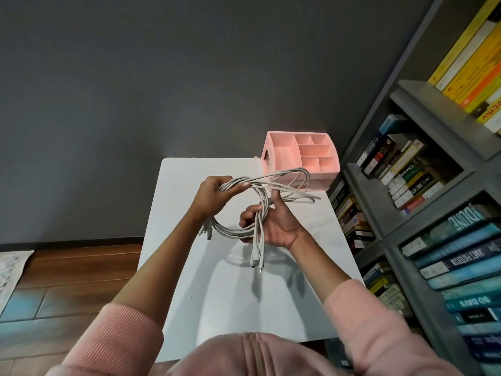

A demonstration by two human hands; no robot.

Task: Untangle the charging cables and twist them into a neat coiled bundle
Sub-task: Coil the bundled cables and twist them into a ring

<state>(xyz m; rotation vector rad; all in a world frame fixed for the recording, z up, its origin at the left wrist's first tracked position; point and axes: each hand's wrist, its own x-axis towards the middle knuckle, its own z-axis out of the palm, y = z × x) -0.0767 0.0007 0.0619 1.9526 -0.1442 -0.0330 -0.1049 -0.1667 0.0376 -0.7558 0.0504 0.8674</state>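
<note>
My left hand (214,194) and right hand (272,226) both grip the cables (284,180) above the table's (217,294) far end, and those dangling plugs (256,260) could snag a loop once I twist.

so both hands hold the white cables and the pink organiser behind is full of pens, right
No pens: the head view shows the pink organiser with empty compartments. The left hand and right hand do hold the white cables.
</note>
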